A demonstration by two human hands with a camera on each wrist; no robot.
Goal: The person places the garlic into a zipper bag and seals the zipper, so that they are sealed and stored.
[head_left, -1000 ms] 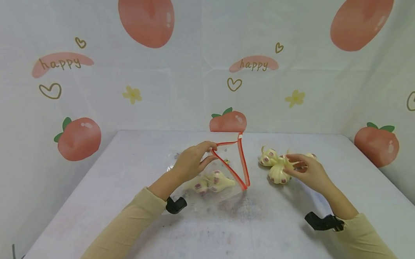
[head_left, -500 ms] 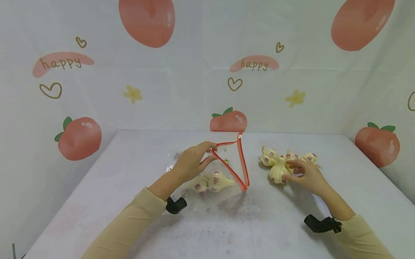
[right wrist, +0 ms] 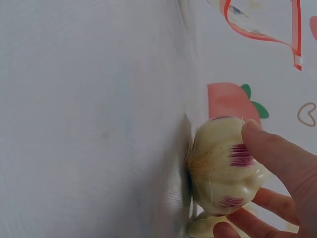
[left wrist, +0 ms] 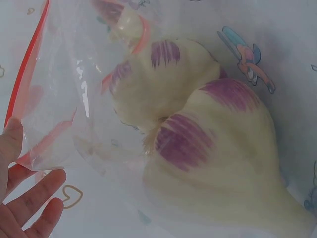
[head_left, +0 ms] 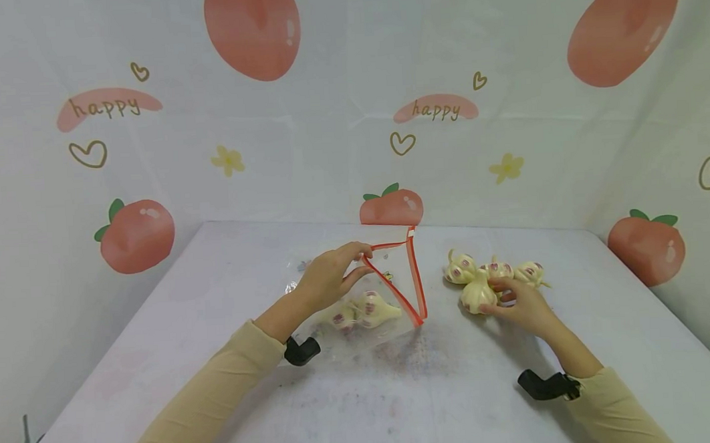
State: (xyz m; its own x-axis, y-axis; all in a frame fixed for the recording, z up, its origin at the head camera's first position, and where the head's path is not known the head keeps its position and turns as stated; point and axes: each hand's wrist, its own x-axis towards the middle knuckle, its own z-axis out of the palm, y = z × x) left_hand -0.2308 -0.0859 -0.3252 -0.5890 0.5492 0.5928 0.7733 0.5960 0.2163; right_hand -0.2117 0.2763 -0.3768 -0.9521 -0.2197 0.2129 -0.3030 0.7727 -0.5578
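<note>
My left hand [head_left: 328, 276] holds the clear zip bag [head_left: 415, 278] by its red-edged mouth, which gapes toward the right. Two garlic bulbs [left wrist: 228, 148] with purple patches lie inside the bag, seen through the plastic. On the right, my right hand [head_left: 525, 306] has its thumb [right wrist: 277, 153] on one side of a pale garlic bulb [right wrist: 218, 163] and its fingers curled round the other side. That bulb is the front one of a small cluster, still down at the table.
Behind the held bulb lie more garlic bulbs: one at the left [head_left: 458, 267], one in the middle [head_left: 499, 267] and one at the right [head_left: 530, 272]. A white printed cloth [head_left: 303, 150] hangs behind the table [head_left: 364, 401].
My right hand has drawn back from the rear bulbs and come down and left onto the front garlic bulb. My left hand and the bag stay in place.
</note>
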